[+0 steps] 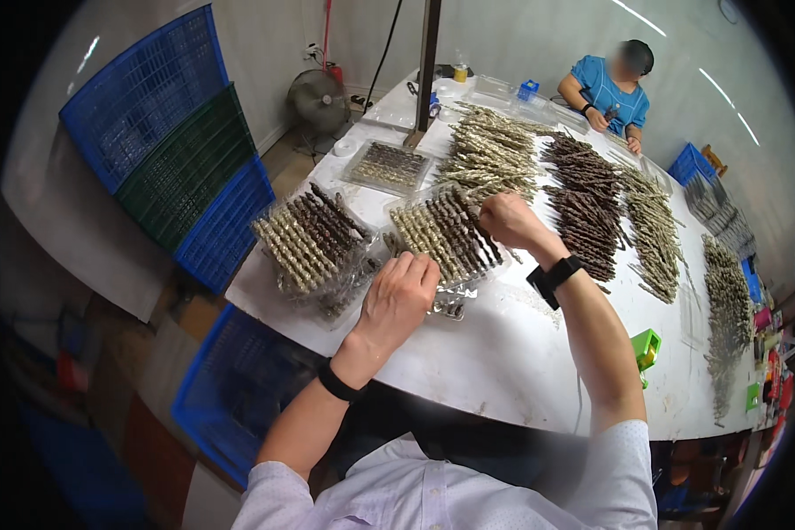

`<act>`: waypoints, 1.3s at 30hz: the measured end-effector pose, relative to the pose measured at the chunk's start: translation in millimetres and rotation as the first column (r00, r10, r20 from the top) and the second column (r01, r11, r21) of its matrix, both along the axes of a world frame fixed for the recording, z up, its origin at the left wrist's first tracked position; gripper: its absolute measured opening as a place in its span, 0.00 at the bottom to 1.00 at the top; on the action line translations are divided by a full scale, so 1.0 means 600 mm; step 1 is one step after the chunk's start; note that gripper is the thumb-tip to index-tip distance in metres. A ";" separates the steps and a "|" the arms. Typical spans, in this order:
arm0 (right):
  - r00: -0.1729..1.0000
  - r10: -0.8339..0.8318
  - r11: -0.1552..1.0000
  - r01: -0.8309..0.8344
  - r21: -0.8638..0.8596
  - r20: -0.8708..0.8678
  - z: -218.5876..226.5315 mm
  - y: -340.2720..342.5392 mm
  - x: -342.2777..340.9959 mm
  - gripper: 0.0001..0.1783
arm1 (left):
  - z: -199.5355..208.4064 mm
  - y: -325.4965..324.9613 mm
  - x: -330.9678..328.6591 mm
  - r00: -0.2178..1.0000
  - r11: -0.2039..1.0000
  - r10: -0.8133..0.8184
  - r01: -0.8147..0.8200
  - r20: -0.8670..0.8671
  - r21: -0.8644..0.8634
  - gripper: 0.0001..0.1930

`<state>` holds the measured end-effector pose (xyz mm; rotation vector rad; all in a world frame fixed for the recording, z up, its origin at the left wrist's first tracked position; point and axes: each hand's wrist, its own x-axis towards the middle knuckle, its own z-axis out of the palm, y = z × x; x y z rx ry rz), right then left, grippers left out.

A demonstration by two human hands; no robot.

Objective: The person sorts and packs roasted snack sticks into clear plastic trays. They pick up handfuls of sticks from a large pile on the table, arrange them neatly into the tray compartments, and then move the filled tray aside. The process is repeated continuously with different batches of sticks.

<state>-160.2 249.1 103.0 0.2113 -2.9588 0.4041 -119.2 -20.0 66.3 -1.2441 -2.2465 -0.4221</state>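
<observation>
In front of me a clear plastic tray [455, 281] holds rows of twisted, knobbly sticks, pale gold on its left side and dark brown on its right. At its near left edge is my left hand [396, 300], fingers bent and closed over the pale sticks [412, 227]; what is under the fingertips is hidden. My right hand [514, 221] is closed in a pinch at the tray's far right, by the ends of the dark sticks [468, 225]. Whatever it pinches is too small to make out. Left of this tray lies a stack of similar filled trays [309, 238].
Another filled tray [386, 168] lies farther back. Loose piles of gold sticks [495, 150] and dark brown sticks [583, 208] cover the table's middle. A post [427, 71] rises beyond. Blue crates [230, 397] stand at the left. A green dispenser [647, 350] sits right. A co-worker [614, 97] sits opposite.
</observation>
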 end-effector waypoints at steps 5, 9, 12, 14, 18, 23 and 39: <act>1.000 -0.018 0.995 0.018 -0.102 -0.003 -0.024 0.002 -0.001 0.15 | 0.003 -0.009 0.010 0.999 0.999 0.039 -0.038 0.027 -0.021 0.16; 0.992 -0.124 0.966 0.119 -0.229 -0.007 -0.007 0.022 0.033 0.15 | 0.027 -0.007 0.034 0.999 1.000 -0.022 0.021 0.025 0.019 0.17; 0.991 -0.134 0.976 0.130 -0.173 -0.010 -0.020 0.055 0.069 0.15 | 0.034 0.003 0.078 0.983 0.980 -0.183 0.182 0.010 0.084 0.15; 0.975 -0.190 0.977 0.199 -0.072 0.111 -0.027 0.075 0.108 0.15 | 0.016 0.011 0.112 0.950 0.946 -0.309 0.302 0.044 0.118 0.14; 0.906 -0.316 0.946 0.279 0.162 0.283 -0.020 0.147 0.191 0.13 | -0.050 0.018 0.164 0.861 0.882 -0.467 0.440 0.202 0.167 0.14; 0.909 -0.318 0.946 0.286 0.152 0.271 -0.006 0.243 0.253 0.08 | -0.112 0.010 0.187 0.837 0.902 -0.431 0.387 0.336 0.192 0.15; 0.999 -0.012 0.971 0.003 -0.240 -0.036 0.065 0.035 0.527 0.13 | -0.140 0.023 0.178 0.869 0.936 -0.353 0.326 0.348 0.135 0.13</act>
